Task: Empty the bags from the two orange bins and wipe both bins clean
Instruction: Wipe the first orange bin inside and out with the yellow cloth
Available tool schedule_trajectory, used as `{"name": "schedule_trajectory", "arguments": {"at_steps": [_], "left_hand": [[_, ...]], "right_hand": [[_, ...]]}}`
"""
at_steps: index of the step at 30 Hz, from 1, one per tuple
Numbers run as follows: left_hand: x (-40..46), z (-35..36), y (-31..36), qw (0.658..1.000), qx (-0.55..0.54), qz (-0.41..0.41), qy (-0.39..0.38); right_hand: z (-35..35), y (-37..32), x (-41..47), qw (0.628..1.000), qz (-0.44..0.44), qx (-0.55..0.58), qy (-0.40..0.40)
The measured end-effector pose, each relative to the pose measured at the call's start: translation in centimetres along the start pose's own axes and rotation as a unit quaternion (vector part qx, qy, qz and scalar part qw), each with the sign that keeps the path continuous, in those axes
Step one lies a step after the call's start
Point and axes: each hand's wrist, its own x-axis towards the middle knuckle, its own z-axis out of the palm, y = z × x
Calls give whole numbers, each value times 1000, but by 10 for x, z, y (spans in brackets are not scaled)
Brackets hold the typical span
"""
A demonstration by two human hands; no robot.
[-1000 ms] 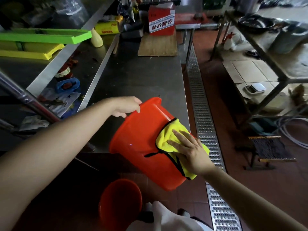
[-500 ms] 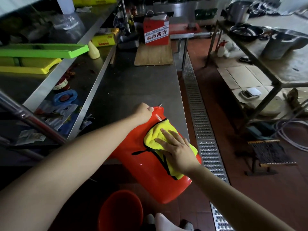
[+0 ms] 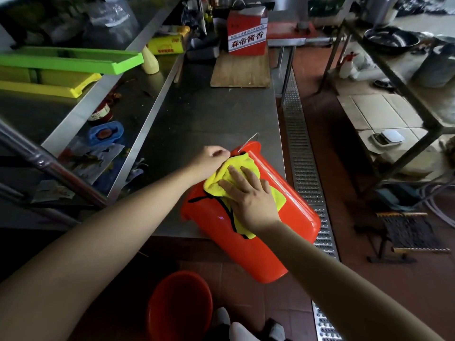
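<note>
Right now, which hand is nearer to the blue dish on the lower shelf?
Left. The left hand grips the rim of the orange bin, on the side toward the blue dish. The right hand presses the yellow cloth on the bin's side, farther away.
</note>
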Motion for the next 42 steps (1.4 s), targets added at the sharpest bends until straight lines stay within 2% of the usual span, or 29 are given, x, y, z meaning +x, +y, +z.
{"name": "schedule_trajectory", "arguments": {"at_steps": [4, 8, 11, 14, 17, 19, 21, 23, 25, 27, 32, 34, 36, 37, 40, 41, 42], "left_hand": [[15, 7, 16, 994, 99, 33, -36], [18, -1, 11, 987, 150, 29, -46], [14, -7, 2, 984, 170, 25, -49], [9, -8, -2, 985, 162, 10, -50], [5, -8, -2, 985, 166, -4, -42], [4, -9, -3, 984, 177, -4, -34], [4, -10, -4, 982, 186, -3, -27], [4, -10, -4, 981, 194, -4, -23], [3, -9, -5, 979, 204, 0, -26], [1, -9, -8, 978, 208, 4, -27], [-2, -6, -12, 978, 209, 19, -11], [0, -4, -9, 978, 206, 16, -7], [2, -4, -6, 977, 211, 12, -10], [1, -4, -7, 977, 212, 10, -12], [-4, -6, -13, 979, 202, -4, -9], [-6, -6, -15, 979, 202, -7, -6], [-7, -5, -16, 979, 204, -7, -2]], "right_hand": [[1, -11, -7, 1000, -14, -3, 3], [-3, 13, -14, 999, -21, 28, -8], [-3, 55, -12, 991, 56, 119, -19], [-1, 99, 10, 965, 152, 209, -54], [1, 101, 22, 951, 191, 233, -64], [-1, 73, 12, 972, 152, 175, -45], [1, 32, -10, 995, 55, 81, -5], [7, -8, -32, 997, -76, 1, 9], [12, -28, -45, 985, -165, -54, -1], [9, -23, -38, 982, -186, -44, 4], [-10, 40, 4, 984, -149, 84, -40], [-11, 59, 11, 980, -158, 112, -33], [-3, 76, 10, 979, -129, 156, -24], [3, 85, 8, 977, -84, 193, -13], [14, 109, 9, 943, 148, 298, -3], [15, 112, 12, 932, 204, 300, -20], [13, 109, 14, 934, 218, 283, -30]]}}
